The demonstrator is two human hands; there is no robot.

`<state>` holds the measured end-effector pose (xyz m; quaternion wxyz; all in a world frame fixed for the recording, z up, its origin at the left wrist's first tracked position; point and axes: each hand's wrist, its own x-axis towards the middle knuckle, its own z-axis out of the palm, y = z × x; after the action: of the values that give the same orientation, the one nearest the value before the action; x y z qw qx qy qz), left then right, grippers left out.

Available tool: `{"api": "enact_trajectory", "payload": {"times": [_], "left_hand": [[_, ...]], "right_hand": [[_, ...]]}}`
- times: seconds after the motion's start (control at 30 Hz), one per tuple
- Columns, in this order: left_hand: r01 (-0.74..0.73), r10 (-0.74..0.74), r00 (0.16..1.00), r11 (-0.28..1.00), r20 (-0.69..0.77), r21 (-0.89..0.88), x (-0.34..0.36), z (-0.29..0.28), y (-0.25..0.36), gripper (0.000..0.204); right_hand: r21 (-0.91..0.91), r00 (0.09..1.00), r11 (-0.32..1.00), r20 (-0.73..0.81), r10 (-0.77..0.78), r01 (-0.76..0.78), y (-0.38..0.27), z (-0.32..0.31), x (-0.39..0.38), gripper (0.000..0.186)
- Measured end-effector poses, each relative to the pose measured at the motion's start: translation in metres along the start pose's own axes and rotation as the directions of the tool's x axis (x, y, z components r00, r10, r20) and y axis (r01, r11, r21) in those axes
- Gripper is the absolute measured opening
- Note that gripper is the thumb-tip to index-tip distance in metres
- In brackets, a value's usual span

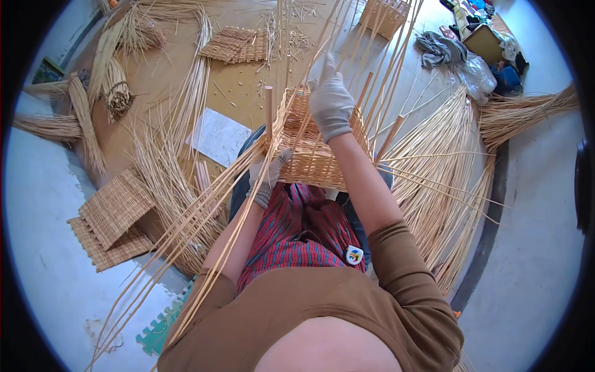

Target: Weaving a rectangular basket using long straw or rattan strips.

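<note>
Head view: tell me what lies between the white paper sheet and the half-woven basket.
In the head view, long loose reeds cross between the paper sheet and the basket, beside the left hand.

grey gloved hands [331, 102], brown sleeves, striped red skirt

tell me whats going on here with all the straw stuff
A person sits weaving a half-made wicker basket held on their lap. The gloved left hand steadies the basket's near left side among long loose canes, while the gloved right hand reaches over the rim, gripping upright strands. Flat woven mats lie on the floor to the left, cane bundles fan out to the right, and a sheet of paper lies ahead.
</note>
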<state>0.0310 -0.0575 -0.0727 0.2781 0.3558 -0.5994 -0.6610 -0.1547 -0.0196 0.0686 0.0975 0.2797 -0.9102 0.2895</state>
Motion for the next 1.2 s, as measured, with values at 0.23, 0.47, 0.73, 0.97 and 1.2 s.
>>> {"api": "enact_trajectory", "payload": {"times": [0.23, 0.47, 0.73, 0.97, 1.2], "left_hand": [[0.005, -0.003, 1.000, 0.987, 0.015, -0.158, -0.003, 0.004, 0.019, 0.060], [-0.055, 0.050, 0.993, 0.998, -0.104, -0.039, 0.014, 0.002, -0.017, 0.040], [-0.513, 0.521, 0.852, 0.820, 0.041, 0.254, -0.066, 0.043, 0.055, 0.021], [-0.322, 0.261, 0.947, 0.719, 0.189, 0.616, -0.014, 0.058, 0.023, 0.027], [-0.152, 0.078, 0.981, 0.876, 0.178, 0.457, -0.017, 0.064, 0.043, 0.020]], "right_hand": [[0.558, 0.988, 0.823, 0.037, -0.153, 0.107, 0.002, -0.019, -0.018, 0.089], [0.875, 0.921, 0.366, 0.191, 0.341, -0.317, 0.152, -0.035, -0.171, 0.015], [0.911, 0.909, 0.264, 0.213, 0.357, -0.317, 0.164, -0.042, -0.177, 0.015], [0.259, 0.883, 0.872, -0.341, -0.321, 0.417, 0.054, -0.041, -0.066, 0.051], [0.828, 0.978, 0.538, -0.208, 0.031, 0.159, 0.123, -0.055, -0.100, 0.059]]}}
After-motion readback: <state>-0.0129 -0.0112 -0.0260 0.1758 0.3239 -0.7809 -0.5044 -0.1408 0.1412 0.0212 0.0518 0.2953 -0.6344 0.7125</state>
